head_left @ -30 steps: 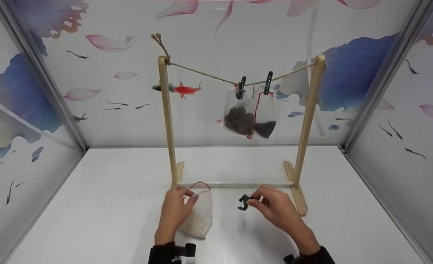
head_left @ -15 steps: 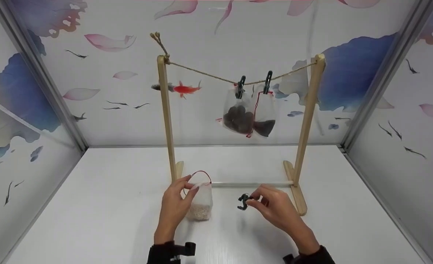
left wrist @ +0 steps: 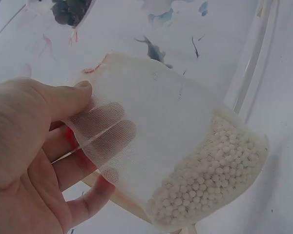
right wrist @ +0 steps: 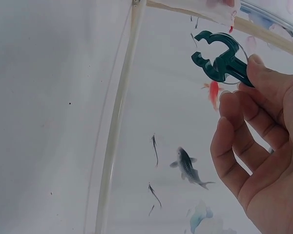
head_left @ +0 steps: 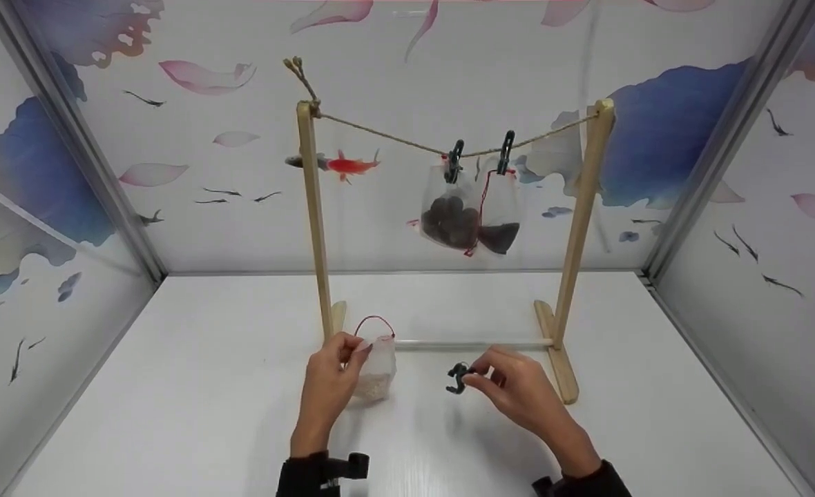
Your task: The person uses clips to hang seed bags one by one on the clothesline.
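My left hand (head_left: 331, 376) pinches the top edge of a white mesh drawstring bag (head_left: 378, 359) by the rack's left post. In the left wrist view the bag (left wrist: 151, 122) holds small white beads (left wrist: 210, 175) in its bottom, and some fingers show through the mesh. A red cord (head_left: 374, 318) loops up from its mouth. My right hand (head_left: 518, 386) pinches the handles of a dark green spring clip (head_left: 457, 378) over the white table. In the right wrist view the jaws of the clip (right wrist: 224, 61) stand apart with nothing between them.
Ahead stands a wooden rack (head_left: 580, 228) with a sagging rope (head_left: 380, 136) between its posts. Two mesh bags, one with dark round pieces (head_left: 450, 224) and one with dark contents (head_left: 499, 238), hang from it by dark clips (head_left: 454, 162). Printed panels enclose the table (head_left: 193, 386).
My left hand has risen a little, lifting the bag from lower on the table; its filled bottom now hangs higher and nearer the rack. The right hand with the clip has stayed in place.
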Motion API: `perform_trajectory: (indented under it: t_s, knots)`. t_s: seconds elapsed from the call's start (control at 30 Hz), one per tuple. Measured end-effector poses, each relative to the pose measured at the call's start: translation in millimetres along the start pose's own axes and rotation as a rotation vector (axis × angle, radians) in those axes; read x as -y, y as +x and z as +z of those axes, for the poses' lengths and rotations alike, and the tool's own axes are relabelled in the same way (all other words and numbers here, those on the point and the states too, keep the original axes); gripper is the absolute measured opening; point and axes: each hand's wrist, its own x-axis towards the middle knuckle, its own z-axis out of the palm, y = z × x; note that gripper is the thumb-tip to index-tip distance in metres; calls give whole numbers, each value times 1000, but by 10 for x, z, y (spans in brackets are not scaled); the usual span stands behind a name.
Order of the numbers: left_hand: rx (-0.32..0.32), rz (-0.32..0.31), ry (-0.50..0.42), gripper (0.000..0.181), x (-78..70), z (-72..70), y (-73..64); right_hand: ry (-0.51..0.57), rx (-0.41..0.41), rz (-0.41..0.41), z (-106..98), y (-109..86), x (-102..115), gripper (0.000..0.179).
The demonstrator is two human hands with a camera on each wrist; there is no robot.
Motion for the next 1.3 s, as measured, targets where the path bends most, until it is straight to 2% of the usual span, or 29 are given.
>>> perform_trajectory:
  t_s: [0.17, 0.23, 0.4, 0.47, 0.6, 0.8, 0.93, 1.07, 1.3]
  knots:
    - [4, -37, -27, 11, -30, -6, 2, -5, -13, -26, 17, -2, -2, 13]
    - [0, -51, -35, 20, -40, -5, 1, -7, -11, -32, 20, -4, -5, 13]
    - [-20, -18, -12, 47, -40, -2, -13, 5, 2, -20, 22, -7, -5, 13]
    - [-24, 9, -17, 44, -29, 0, -18, 6, 4, -17, 21, -6, -4, 12]
    - [-35, 39, -25, 24, -27, 2, -11, -2, 2, -17, 15, -3, 3, 13]
    - [-94, 65, -13, 12, -81, 35, -6, 22, -12, -28, -12, 9, 41, 12]
    - [-130, 122, 15, 9, -170, 103, 25, 57, -34, -58, -75, 55, 101, 10]
    - [-123, 187, 71, 11, -328, 107, 100, 55, -71, -135, -197, 210, 240, 10]
    - [-164, 399, 288, 15, -706, -98, 413, 5, -116, -342, -562, 698, 634, 10]
